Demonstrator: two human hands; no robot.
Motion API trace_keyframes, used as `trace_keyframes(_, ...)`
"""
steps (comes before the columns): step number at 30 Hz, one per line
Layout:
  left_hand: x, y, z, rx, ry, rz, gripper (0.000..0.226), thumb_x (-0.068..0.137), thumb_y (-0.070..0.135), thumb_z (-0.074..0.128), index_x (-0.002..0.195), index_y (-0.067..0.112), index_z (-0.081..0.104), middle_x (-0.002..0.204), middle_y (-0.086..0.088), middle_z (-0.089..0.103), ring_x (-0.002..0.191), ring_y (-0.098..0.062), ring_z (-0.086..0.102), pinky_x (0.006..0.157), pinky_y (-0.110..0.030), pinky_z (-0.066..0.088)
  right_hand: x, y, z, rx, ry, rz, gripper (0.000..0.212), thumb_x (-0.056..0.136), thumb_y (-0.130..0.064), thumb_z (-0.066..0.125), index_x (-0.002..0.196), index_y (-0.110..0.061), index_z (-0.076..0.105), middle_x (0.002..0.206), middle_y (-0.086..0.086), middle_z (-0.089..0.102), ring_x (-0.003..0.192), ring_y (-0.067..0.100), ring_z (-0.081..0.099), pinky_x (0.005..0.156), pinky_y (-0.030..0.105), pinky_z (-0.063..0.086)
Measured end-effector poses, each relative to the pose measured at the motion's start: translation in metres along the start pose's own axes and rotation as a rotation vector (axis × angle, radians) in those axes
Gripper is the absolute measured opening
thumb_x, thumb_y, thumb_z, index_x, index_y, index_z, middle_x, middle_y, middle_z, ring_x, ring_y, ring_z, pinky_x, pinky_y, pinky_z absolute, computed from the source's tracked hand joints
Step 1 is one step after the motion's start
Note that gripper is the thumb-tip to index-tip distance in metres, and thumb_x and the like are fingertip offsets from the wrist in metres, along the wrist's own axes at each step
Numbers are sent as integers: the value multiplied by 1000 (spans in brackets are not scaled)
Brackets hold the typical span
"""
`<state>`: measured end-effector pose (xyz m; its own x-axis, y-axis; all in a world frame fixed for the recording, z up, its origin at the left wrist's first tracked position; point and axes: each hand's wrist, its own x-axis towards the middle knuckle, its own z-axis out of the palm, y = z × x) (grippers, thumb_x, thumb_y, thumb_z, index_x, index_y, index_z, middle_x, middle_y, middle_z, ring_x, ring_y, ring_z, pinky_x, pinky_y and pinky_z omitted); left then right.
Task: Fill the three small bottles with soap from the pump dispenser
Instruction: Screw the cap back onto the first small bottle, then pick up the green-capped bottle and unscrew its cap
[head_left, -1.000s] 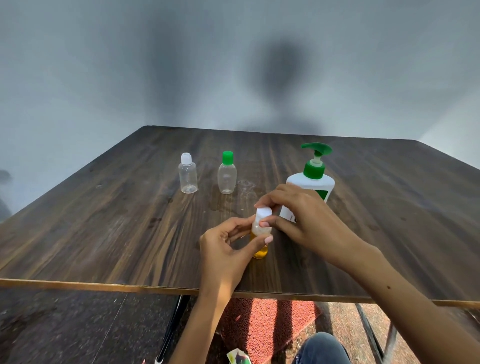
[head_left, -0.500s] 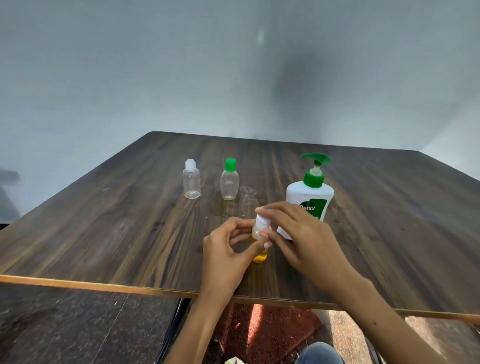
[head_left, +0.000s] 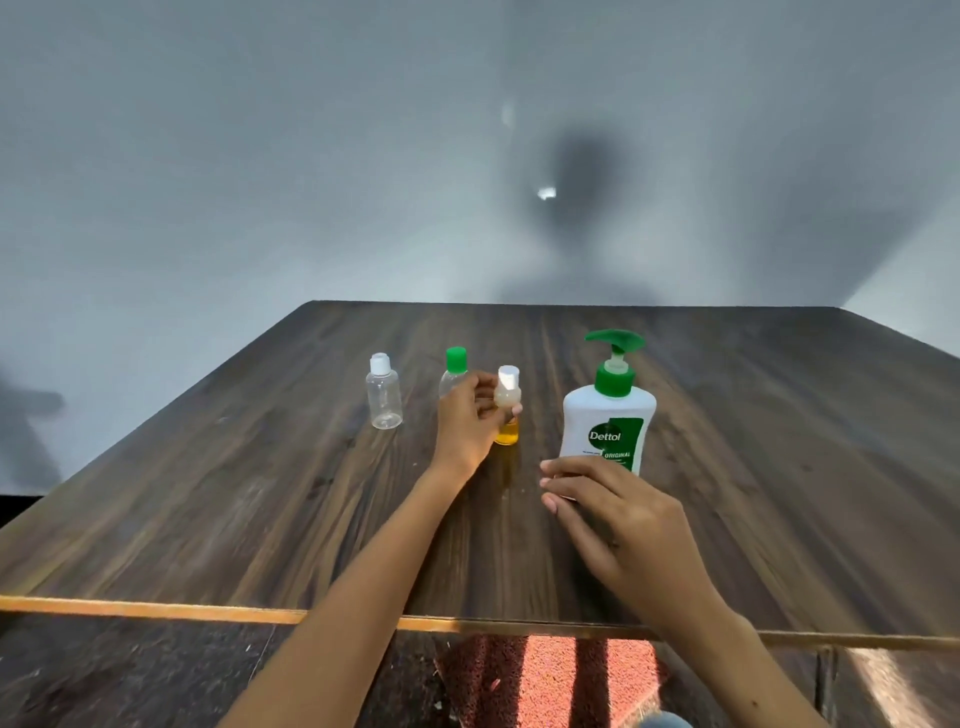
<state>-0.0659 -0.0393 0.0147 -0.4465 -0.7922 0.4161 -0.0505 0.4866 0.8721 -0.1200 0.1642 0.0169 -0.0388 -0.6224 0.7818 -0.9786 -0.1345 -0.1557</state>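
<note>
Nearest, the right hand (head_left: 618, 525) hovers low over the dark wooden table (head_left: 208, 519), fingers relaxed and loosely spread, holding nothing, just in front of the white pump dispenser (head_left: 608, 415). Further out, the left hand (head_left: 467, 421) reaches forward, its grip pinched around a small capped bottle (head_left: 507, 410) partly filled with yellow soap, apparently setting it upright in line with the others. Just behind that hand stands a green-capped bottle (head_left: 455, 364); left of it, apart, stands a white-capped bottle (head_left: 384, 397). Both look empty.
</note>
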Motion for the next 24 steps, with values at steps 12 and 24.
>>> trace_keyframes(12, 7, -2, 8, 26, 77, 48, 43, 76, 9, 80, 116, 3, 64, 114, -12, 69, 103, -17, 66, 90, -25, 53, 0, 2, 4, -12, -25, 4, 19, 93, -28, 56, 95, -18, 71, 111, -9, 65, 100, 4, 60, 69, 27, 54)
trace_keyframes(24, -22, 3, -34, 118, 349, 200, 28, 73, 25, 85, 94, 15, 70, 81, 9, 67, 75, -1, 64, 70, -12, 53, -3, 4, 3, -21, -28, 1, 21, 92, -30, 55, 101, -19, 71, 112, -10, 64, 100, 4, 60, 67, 24, 55)
